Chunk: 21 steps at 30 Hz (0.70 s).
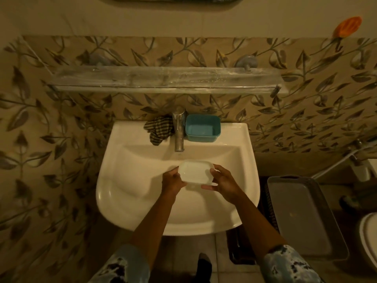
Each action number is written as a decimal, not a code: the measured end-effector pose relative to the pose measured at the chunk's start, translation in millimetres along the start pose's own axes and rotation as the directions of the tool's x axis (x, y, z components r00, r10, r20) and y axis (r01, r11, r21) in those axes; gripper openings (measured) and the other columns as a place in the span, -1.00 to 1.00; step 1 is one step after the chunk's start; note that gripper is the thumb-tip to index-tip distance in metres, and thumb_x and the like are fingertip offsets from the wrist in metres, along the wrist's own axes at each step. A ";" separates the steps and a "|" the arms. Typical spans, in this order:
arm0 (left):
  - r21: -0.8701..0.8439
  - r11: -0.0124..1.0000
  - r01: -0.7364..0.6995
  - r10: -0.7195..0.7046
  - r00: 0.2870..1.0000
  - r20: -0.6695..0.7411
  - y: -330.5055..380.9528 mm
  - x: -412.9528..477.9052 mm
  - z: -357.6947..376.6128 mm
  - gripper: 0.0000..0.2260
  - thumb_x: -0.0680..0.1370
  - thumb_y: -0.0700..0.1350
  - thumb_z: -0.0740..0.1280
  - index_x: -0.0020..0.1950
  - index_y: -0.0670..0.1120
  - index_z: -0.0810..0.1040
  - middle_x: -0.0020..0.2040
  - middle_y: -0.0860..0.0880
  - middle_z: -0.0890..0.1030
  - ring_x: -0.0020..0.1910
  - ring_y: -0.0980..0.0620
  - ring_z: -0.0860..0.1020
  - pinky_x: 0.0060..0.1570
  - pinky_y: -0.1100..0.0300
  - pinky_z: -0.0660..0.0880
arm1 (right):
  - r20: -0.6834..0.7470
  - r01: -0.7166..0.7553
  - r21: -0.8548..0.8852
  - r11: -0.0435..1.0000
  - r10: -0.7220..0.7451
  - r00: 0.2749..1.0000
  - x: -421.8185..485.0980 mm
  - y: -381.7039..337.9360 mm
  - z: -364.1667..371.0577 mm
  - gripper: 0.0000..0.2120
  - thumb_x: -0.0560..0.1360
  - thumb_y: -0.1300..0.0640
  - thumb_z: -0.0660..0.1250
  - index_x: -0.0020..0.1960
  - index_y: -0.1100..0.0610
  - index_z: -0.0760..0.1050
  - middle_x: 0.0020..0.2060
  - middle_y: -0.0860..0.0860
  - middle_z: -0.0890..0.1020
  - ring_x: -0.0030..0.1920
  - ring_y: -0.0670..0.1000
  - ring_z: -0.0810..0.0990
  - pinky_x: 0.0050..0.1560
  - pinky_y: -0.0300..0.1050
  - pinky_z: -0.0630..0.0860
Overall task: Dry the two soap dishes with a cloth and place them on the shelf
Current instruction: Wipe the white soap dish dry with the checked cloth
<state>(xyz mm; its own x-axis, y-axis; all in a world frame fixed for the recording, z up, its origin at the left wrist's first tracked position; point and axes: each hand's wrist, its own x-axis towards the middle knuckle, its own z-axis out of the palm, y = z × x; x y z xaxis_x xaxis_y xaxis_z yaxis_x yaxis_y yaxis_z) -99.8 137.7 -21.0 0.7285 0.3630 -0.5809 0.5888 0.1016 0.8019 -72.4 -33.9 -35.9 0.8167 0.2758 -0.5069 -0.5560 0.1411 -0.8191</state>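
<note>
Both hands grip 1 white soap dish (pixel 196 171) over the sink (pixel 142 201): left hand (pixel 172 180) at its 9 o'clock end, right hand (pixel 223 184) at 3. The blue soap dish (pixel 202 128) sits at 12 o'clock beside the tap (pixel 179 131), cloth (pixel 160 128) at 11.

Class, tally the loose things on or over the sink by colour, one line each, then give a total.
White: 1, the white soap dish, held by both hands over the sink
Blue: 1, the blue soap dish
Striped: 1, the cloth
Total: 3

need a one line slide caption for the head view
Both hands, left hand and right hand, hold a white soap dish over the sink; striped cloth and teal dish wait by the tap.
</note>
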 end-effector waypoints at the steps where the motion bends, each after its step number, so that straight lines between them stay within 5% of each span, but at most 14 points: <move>1: 0.002 1.000 -0.009 0.009 1.000 0.008 0.8 0.5 -2.9 -0.70 0.44 -0.35 0.27 0.13 -0.16 0.61 0.05 -0.12 0.62 0.11 -0.21 0.57 0.10 -0.15 0.56 | 0.020 -0.003 0.015 1.000 0.003 1.000 -0.5 0.9 0.8 -0.66 0.58 0.19 0.22 0.33 0.24 0.38 0.15 0.18 0.47 0.15 0.26 0.53 -0.16 0.06 0.67; 9: 0.100 0.992 -0.079 0.065 0.989 0.135 0.5 3.4 -16.1 -0.68 0.47 -0.39 0.31 0.21 -0.24 0.55 0.14 -0.20 0.62 0.14 -0.18 0.57 0.21 -0.10 0.50 | 0.000 0.049 -0.046 0.998 -0.049 0.999 -3.9 11.0 -2.7 -0.64 0.59 0.23 0.19 0.38 0.15 0.32 0.27 0.22 0.37 0.24 0.32 0.46 -0.08 0.10 0.66; 15: -0.015 0.999 0.040 -0.039 0.996 0.081 -8.0 -0.4 -27.8 -0.77 0.52 -0.40 0.23 -0.24 -0.15 0.53 -0.08 -0.18 0.43 -0.19 -0.10 0.41 -0.28 0.16 0.41 | -0.096 0.214 -0.200 0.956 -0.236 0.967 -8.2 15.8 -9.2 -0.64 0.58 0.16 0.20 0.36 0.12 0.31 0.30 0.23 0.38 0.27 0.25 0.43 -0.07 0.14 0.65; 21: -0.060 0.991 0.120 -0.116 0.991 0.065 -25.8 -7.8 -46.0 -0.85 0.52 -0.39 0.22 0.00 -0.31 0.56 -0.10 -0.21 0.47 -0.35 -0.02 0.45 -0.35 0.21 0.42 | -0.131 0.320 -0.332 0.888 -0.379 0.916 -5.9 11.7 -10.8 -0.63 0.60 0.18 0.19 0.39 0.13 0.31 0.32 0.10 0.37 0.28 0.15 0.40 -0.15 -0.09 0.66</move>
<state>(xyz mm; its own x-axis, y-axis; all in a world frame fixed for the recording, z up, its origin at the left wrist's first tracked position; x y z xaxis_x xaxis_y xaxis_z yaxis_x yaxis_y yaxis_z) -136.7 174.8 -30.7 0.6763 0.2874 -0.6782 0.6502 0.1998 0.7330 -82.0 -44.2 -45.4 0.9792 0.0741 -0.1889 -0.1810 -0.1018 -0.9782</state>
